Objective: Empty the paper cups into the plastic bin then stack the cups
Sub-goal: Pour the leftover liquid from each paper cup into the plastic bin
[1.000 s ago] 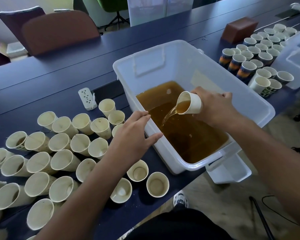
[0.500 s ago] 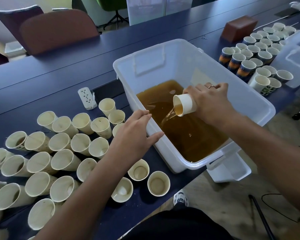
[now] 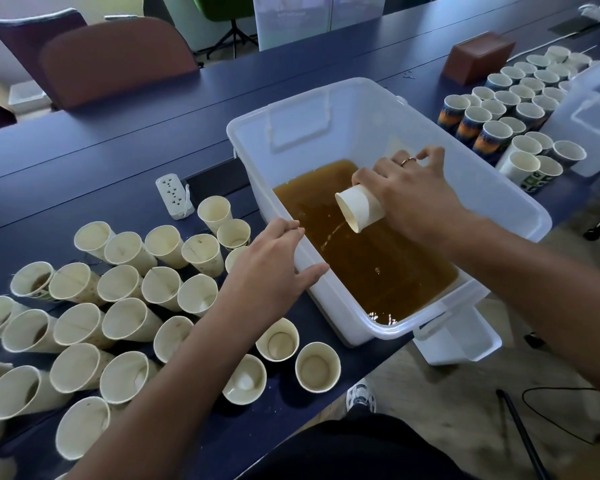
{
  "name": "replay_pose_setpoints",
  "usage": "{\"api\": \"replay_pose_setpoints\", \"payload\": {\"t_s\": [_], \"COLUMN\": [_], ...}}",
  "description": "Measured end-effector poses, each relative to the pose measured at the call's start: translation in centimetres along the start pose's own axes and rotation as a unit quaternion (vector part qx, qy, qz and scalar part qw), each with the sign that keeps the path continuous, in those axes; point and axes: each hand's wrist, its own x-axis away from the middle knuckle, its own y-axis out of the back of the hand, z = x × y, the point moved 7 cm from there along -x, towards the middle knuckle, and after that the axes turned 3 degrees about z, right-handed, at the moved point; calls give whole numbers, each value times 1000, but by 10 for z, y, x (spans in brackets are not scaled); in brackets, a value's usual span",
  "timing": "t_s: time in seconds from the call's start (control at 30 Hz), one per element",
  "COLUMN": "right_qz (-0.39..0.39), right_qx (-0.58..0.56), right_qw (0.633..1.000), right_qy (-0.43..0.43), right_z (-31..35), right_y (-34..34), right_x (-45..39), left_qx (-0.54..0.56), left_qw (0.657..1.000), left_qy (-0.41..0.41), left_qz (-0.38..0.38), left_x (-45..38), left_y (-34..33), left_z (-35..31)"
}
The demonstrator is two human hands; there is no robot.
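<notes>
Cream paper cup (image 3: 360,209) tipped mouth-down in my gripping right hand (image 3: 413,199) over translucent plastic bin (image 3: 326,109) of brown liquid (image 3: 378,268), my left hand (image 3: 271,268) relaxed, fingers straight at its rim.

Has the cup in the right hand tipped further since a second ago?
Yes. The cup has tilted further, its mouth now pointing down toward the brown liquid in the plastic bin.

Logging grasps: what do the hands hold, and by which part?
The right hand grips a paper cup round its base end. The left hand holds nothing.
</notes>
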Motion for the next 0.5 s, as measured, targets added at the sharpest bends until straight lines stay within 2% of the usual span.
{"api": "replay_pose_setpoints", "payload": {"t_s": [0.07, 0.23, 0.5], "right_qz": [11, -23, -11], "right_qx": [6, 14, -15], "right_qw": [1000, 1000, 1000], "right_qy": [13, 6, 18], "right_z": [3, 0, 7], "right_y": [-3, 10, 4], "right_x": [-1, -7, -6], "left_qx": [-1, 0, -4], "left_qw": [1000, 1000, 1000], "left_qy": [0, 2, 5], "left_qz": [-1, 2, 4], "left_x": [0, 0, 0], "left_y": [0, 1, 0], "left_z": [0, -1, -1]}}
